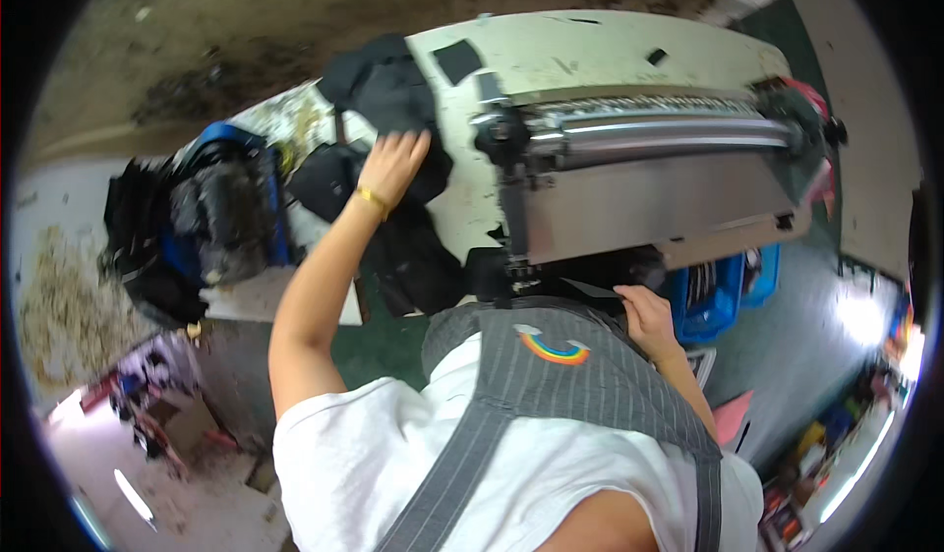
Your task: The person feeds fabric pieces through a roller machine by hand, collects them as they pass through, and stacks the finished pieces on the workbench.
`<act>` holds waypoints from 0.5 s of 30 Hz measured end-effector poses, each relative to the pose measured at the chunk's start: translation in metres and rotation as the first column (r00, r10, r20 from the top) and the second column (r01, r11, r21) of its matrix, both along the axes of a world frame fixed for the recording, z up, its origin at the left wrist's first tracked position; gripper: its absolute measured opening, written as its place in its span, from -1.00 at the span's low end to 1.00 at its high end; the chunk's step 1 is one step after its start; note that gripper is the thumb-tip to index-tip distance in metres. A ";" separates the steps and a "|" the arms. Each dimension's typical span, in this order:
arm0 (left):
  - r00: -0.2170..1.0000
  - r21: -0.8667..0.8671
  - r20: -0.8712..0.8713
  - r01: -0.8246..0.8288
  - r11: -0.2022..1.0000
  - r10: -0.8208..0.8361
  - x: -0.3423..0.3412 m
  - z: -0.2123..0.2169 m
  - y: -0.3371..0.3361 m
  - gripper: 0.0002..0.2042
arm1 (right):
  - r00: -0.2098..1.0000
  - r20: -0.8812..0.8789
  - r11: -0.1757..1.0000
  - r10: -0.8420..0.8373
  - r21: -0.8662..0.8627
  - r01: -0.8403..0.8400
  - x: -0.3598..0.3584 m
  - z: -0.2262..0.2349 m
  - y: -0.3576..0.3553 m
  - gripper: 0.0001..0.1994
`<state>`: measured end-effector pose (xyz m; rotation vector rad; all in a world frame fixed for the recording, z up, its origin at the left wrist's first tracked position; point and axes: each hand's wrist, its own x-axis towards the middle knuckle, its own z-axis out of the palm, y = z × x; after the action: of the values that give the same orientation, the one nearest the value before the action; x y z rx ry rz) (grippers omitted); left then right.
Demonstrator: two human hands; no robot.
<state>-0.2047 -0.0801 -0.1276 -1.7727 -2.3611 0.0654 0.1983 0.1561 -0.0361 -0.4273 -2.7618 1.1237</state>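
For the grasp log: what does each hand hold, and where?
Left hand lies flat on the black fabric pile, not gripping. Right hand touches dark fabric at its edge; grip unclear.

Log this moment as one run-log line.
left hand: flat on black fabric pile | right hand: at dark cloth under machine | surface: white worktable | left side: blue bin

The machine [649, 178] stands on the worktable [580, 56], toward its right end. Left of the machine, a pile of cloth pieces [393, 159] lies on the table, the left hand [393, 164] flat on top of it. Further left of the machine sits a heap of bags [197, 228]. Below the machine's near edge is the right hand [649, 316], with crates [723, 291] just right of it.
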 end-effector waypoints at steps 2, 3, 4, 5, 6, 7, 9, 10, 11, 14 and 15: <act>0.969 -0.177 0.238 -0.023 0.984 0.066 0.020 -0.022 -0.011 -0.55 | 0.992 -0.017 0.988 -0.122 -0.102 0.119 0.000 0.022 0.006 -0.79; 0.942 -0.251 0.299 -0.075 0.965 0.151 0.023 -0.018 -0.009 -0.52 | 0.988 -0.007 0.985 -0.157 -0.078 0.156 -0.001 0.030 0.011 -0.79; 0.929 -0.230 0.291 -0.165 0.959 0.230 0.022 0.002 0.003 -0.49 | 0.964 -0.007 0.959 -0.265 -0.108 0.262 -0.002 0.036 0.015 -0.81; 0.908 -0.213 0.283 -0.256 0.943 0.310 0.016 0.032 0.016 -0.45 | 0.930 -0.009 0.921 -0.368 -0.140 0.363 0.000 0.039 0.018 -0.81; 0.934 0.208 0.326 -0.223 0.952 0.147 0.002 0.059 0.031 -0.44 | 0.920 -0.010 0.913 -0.393 -0.127 0.388 0.002 0.043 0.023 -0.81; 0.981 0.417 0.191 -0.123 0.900 0.045 -0.028 0.068 0.040 -0.50 | 0.864 0.019 0.783 -0.503 -0.415 0.464 0.000 0.044 0.027 -0.78; 0.979 0.581 0.199 -0.093 0.809 -0.031 -0.039 0.137 0.108 -0.65 | 0.785 0.084 0.562 -0.614 -0.652 0.510 0.000 0.044 0.039 -0.73; 0.938 0.585 0.317 -0.076 0.808 -0.142 -0.042 0.163 0.140 -0.71 | 0.816 0.112 0.602 -0.567 -0.620 0.504 -0.003 0.045 0.048 -0.71; 0.904 0.410 0.399 -0.025 0.912 -0.155 -0.039 0.178 0.178 -0.74 | 0.835 0.150 0.636 -0.529 -0.582 0.507 -0.006 0.043 0.056 -0.68; 0.452 -0.014 0.887 0.228 0.973 -0.093 -0.002 0.169 0.270 -0.68 | 0.880 0.108 0.766 -0.463 -0.452 0.458 -0.047 0.026 0.082 -0.68; 0.231 -0.126 0.971 0.289 0.949 0.059 0.014 0.152 0.290 -0.65 | 0.890 0.103 0.800 -0.444 -0.403 0.445 -0.062 0.024 0.087 -0.67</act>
<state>-0.1908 0.2102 0.0244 -2.6471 -3.0218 -1.1870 0.1358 0.2435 -0.0119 -1.0623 -2.2118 1.5585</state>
